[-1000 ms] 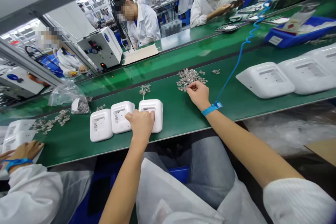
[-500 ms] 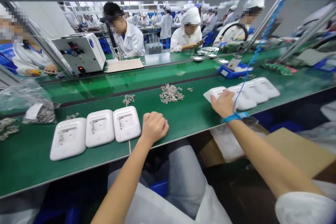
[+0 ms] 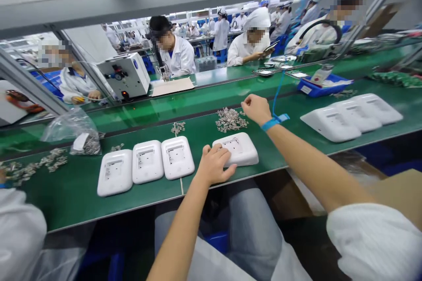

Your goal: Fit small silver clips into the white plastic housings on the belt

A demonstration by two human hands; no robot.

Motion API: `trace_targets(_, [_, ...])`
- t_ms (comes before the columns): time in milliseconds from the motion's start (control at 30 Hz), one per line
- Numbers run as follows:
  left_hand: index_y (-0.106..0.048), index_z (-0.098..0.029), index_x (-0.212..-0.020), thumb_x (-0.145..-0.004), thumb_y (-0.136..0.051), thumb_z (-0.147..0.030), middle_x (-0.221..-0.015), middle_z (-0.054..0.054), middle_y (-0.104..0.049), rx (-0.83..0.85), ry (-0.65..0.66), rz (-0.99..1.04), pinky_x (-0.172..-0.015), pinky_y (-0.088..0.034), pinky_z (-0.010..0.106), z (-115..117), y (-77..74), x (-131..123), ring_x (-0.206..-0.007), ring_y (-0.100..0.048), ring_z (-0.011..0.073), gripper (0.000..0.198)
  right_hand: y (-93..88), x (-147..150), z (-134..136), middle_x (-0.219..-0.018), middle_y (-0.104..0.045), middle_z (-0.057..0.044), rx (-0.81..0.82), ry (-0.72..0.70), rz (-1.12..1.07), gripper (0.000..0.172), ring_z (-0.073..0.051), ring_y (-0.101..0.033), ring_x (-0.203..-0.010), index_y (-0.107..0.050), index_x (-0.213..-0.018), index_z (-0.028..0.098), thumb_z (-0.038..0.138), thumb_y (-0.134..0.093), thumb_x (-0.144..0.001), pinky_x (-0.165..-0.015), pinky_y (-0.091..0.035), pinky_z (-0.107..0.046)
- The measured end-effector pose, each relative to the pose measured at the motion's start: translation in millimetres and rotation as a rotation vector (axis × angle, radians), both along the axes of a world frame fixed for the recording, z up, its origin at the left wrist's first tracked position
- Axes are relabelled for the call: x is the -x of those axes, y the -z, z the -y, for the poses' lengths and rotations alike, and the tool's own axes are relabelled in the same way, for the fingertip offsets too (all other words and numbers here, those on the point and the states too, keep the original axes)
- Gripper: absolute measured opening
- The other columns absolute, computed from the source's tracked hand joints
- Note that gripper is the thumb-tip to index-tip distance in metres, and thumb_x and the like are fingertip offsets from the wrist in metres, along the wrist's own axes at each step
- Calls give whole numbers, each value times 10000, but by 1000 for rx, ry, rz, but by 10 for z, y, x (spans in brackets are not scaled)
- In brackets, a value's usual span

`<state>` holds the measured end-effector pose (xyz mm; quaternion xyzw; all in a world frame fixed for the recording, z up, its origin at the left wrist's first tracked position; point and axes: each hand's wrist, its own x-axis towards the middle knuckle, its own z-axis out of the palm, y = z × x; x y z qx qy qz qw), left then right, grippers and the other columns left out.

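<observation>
While the left hand (image 3: pixel 216 164) spreads over a white housing (image 3: pixel 239 149) near the front edge of the tabletop (image 3: pixel 72 193) – apparently steadying it – the right hand (image 3: pixel 257 107), fingers bunched, hangs beside metal parts (image 3: pixel 230 120) heaped within reach; whether it holds one is unclear.

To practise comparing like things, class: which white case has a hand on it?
The single case between the row of three and the right-hand group: the left hand touches it; no hand touches the others.
</observation>
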<state>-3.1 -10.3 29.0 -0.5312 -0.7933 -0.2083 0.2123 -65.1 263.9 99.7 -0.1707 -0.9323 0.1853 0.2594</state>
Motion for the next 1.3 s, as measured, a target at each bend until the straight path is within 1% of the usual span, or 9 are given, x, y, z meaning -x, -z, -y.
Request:
trace_targets(133, [-629,-196,-1001,-954,-522,-422,-1047,36,-740,-52,-2,33,-856,-289,443,-11,-1,33,-1086,-610,225,255,367,46,-401,-742,-691,-50,-17,-114,107,107,-194,-613,-728,-663,-697,173,81,-703,-733,-720,-469,-280])
trace_targets(267, [-626,-200,-962,-954,-528,-411,-1016,29,-737,-64,33,37,-849,-285,442,-26,6,59,-1071,-613,225,233,859,-78,-524,-849,-692,-86,-63,-145,98,55,-240,-629,-868,-695,-773,167,186,-690,-824,-843,-491,-337])
trace_targets(367, [-630,-200,-955,-948,-536,-406,-1018,36,-741,-71,22,39,-847,-281,445,-43,9,72,-1076,-611,237,226,1041,-63,-573,-874,-670,-105,-69,-121,99,100,-259,-614,-897,-696,-794,162,222,-659,-865,-879,-482,-369])
trace_targets(533, [-641,-207,-979,-937,-559,-378,-1043,36,-751,-77,1,36,-872,-290,444,-47,10,59,-1082,-602,245,195,1109,-30,-581,-932,-641,-152,-71,-55,98,130,-303,-598,-931,-704,-839,148,220,-615,-901,-884,-481,-418])
trace_targets(733, [-644,-210,-1000,-933,-587,-353,-1073,18,-753,-79,-14,16,-877,-303,443,-41,11,23,-1068,-604,242,167,1113,-149,-531,-1121,-618,-152,-109,-112,46,397,-288,-594,-1026,-668,-1271,165,102,-517,-910,-934,-480,-391])
trace_targets(833, [-650,-215,-1014,-933,-594,-344,-1082,22,-753,-69,-22,16,-884,-304,445,-39,11,22,-1083,-603,248,162,1094,-161,-523,-1111,-634,-145,-119,-154,58,307,-294,-578,-1076,-731,-1143,161,123,-500,-944,-983,-461,-391])
trace_targets(1033, [-663,-219,-1018,-926,-613,-324,-1079,15,-756,-60,-36,16,-877,-305,443,-36,18,26,-1087,-601,242,147,1096,-131,-535,-1018,-631,-165,-74,-79,68,169,-304,-581,-1025,-727,-942,115,159,-564,-937,-960,-473,-408])
trace_targets(1200, [-666,-227,-1034,-949,-590,-323,-1118,20,-755,-40,-49,31,-898,-305,450,-38,27,24,-1104,-595,243,149,1104,-132,-553,-1144,-618,-184,-50,-66,58,151,-326,-552,-1093,-709,-974,131,148,-576,-905,-990,-450,-446])
trace_targets(1300, [-675,-233,-1037,-957,-579,-328,-1135,29,-752,-12,-60,54,-908,-308,451,-36,27,27,-1115,-594,244,157,1087,-138,-545,-1058,-666,-153,-19,-100,61,151,-305,-576,-1032,-698,-907,160,128,-551,-888,-965,-457,-434])
